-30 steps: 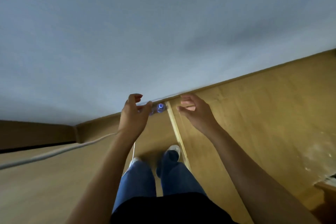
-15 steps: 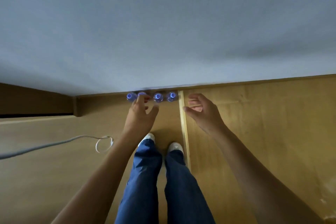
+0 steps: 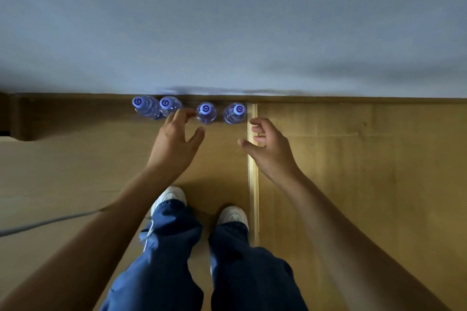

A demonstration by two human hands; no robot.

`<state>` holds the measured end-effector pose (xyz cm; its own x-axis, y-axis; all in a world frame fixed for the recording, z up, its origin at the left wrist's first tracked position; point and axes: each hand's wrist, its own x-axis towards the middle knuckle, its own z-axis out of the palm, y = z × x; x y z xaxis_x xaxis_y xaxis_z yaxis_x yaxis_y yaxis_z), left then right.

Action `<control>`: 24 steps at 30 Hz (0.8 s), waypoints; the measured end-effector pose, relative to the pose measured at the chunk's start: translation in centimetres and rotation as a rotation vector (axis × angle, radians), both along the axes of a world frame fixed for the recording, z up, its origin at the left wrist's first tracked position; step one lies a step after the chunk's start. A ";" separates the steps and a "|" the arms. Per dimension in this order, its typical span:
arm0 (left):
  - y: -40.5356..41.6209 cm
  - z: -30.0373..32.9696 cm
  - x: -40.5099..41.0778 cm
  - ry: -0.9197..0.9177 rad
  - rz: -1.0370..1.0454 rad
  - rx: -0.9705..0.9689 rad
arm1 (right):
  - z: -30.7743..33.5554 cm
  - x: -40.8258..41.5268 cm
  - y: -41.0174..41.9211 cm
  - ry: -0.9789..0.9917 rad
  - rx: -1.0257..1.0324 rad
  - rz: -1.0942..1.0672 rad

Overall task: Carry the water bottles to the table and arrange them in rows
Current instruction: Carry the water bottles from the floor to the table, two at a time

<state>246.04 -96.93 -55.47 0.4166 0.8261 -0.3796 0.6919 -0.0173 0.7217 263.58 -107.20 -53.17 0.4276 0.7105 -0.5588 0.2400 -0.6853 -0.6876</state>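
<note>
four water bottles (image 3: 206, 112) upright on floor (image 3: 75, 171), against wall (image 3: 227, 20). left hand (image 3: 174, 144) and right hand (image 3: 270, 149) apart, fingers loosely spread, holding nothing.

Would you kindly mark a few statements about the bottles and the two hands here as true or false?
1. Four water bottles stand on the floor along the wall. True.
2. The right hand grips a bottle. False: it holds nothing, its fingers loosely curled short of the rightmost bottle.
3. The left hand reaches toward the second bottle from the left. True.
4. The bottle caps are red. False: they are white with a blue mark.
5. A table stands beside the bottles. False: no table is in view.
</note>
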 end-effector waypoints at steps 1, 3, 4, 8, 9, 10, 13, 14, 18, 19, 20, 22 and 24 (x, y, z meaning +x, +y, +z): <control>0.2 -2.1 0.3 -0.012 -0.005 0.016 | -2.2 0.2 0.0 -0.006 -0.002 -0.008; 0.8 -6.2 1.0 -0.030 -0.016 0.053 | -6.5 1.0 0.5 -0.024 0.004 -0.026; 1.1 -8.1 1.3 -0.031 -0.029 0.074 | -8.5 1.4 0.9 -0.033 0.008 -0.033; 2.4 -15.1 2.5 -0.010 -0.135 0.134 | -15.8 2.8 2.4 -0.044 0.033 -0.070; 2.6 -16.7 2.8 -0.006 -0.158 0.136 | -17.5 3.1 2.7 -0.045 0.041 -0.071; 2.9 -18.3 3.0 -0.003 -0.171 0.138 | -19.1 3.5 3.1 -0.047 0.047 -0.062; 3.6 -22.3 3.7 -0.033 -0.163 0.138 | -23.2 4.5 4.2 -0.062 0.070 -0.006; 3.9 -23.4 3.8 -0.065 -0.154 0.142 | -24.3 4.8 4.5 -0.062 0.079 0.008; 5.1 -26.2 4.0 -0.186 -0.109 0.121 | -27.6 5.7 5.4 -0.057 0.122 0.044; 5.3 -26.6 4.1 -0.203 -0.110 0.105 | -28.0 5.8 5.6 -0.050 0.126 0.047; 5.5 -26.9 4.1 -0.218 -0.119 0.091 | -28.4 5.9 5.8 -0.043 0.132 0.050; 5.7 -27.2 4.3 -0.239 -0.139 0.052 | -28.8 5.9 6.0 -0.033 0.148 0.054; 5.7 -27.5 4.4 -0.247 -0.146 0.030 | -29.0 5.8 6.0 -0.029 0.163 0.055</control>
<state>250.41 -91.23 -83.00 0.6086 0.7601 -0.2279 0.4842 -0.1281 0.8655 269.41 -101.21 -82.14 0.3999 0.8133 -0.4227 0.2952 -0.5509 -0.7806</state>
